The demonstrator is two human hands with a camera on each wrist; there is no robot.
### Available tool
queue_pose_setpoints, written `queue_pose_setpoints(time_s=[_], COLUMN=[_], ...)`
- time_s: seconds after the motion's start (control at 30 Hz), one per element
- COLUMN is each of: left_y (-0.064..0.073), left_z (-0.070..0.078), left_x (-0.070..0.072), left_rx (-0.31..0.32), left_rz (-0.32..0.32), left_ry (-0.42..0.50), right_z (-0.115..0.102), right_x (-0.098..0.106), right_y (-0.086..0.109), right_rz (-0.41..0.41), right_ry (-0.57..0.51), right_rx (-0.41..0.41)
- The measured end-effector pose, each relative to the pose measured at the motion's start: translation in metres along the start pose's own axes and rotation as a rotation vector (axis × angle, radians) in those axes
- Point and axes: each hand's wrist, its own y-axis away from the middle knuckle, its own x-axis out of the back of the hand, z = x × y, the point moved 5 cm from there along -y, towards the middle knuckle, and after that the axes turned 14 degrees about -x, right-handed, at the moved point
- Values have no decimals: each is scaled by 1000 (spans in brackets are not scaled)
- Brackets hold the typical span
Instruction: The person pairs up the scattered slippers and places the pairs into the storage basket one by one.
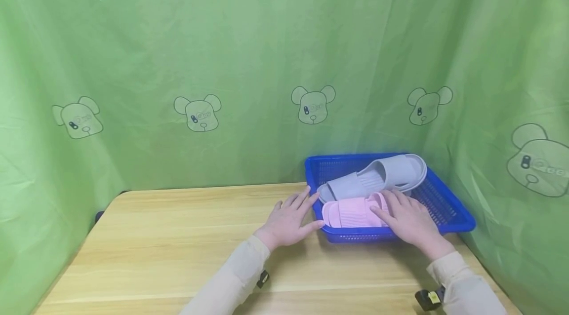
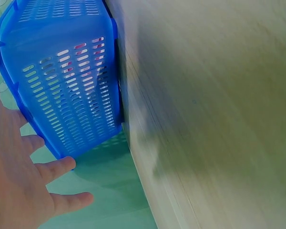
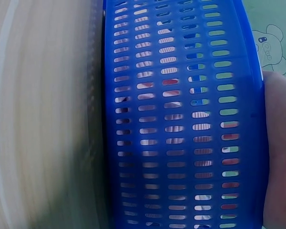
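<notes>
A blue plastic basket (image 1: 458, 221) stands at the right of the wooden table. In the head view a pair of grey slippers (image 1: 351, 186) lies in it, one partly over the other. In front of them, along the near wall, is a pink ribbed slipper (image 1: 353, 212). My right hand (image 1: 413, 218) holds the pink slipper at its right part, thumb on the near side and fingers over the far side; the hand covers that end. My left hand (image 1: 286, 218) is at the basket's left rim, fingers spread and straight, touching or nearly touching it.
The wooden table (image 1: 178, 241) stretches to the left of the basket. A green curtain (image 1: 249, 58) with bear-head prints closes off the back and sides. Through the slots of the basket wall (image 3: 181, 119) in the right wrist view, pink and red patches show.
</notes>
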Motion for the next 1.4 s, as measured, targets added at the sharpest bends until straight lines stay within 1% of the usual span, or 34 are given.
queue_pose_setpoints(time_s=[0.2, 0.37, 0.63, 0.87, 1.1, 1.2, 1.4], left_y=[1, 0, 0, 1, 3, 4, 7], left_z=[0, 0, -1, -1, 2, 4, 3], left_x=[0, 0, -3, -2, -4, -4, -6], left_rx=[4, 5, 14, 22, 54, 66, 89], left_rz=[5, 6, 10, 26, 32, 48, 74], left_ry=[5, 17, 31, 30, 74, 96, 107], right_z=[-1, 0, -1, 0, 1, 2, 2], right_x=[0, 0, 0, 0, 1, 1, 0], right_y=[-1, -3, -3, -2, 0, 1, 1], right_rz=[-30, -71, -139, -121, -108, -94, -68], right_ry=[-15, -21, 1, -14, -2, -6, -14], right_rx=[-7, -36, -77, -96, -114, -116, -110])
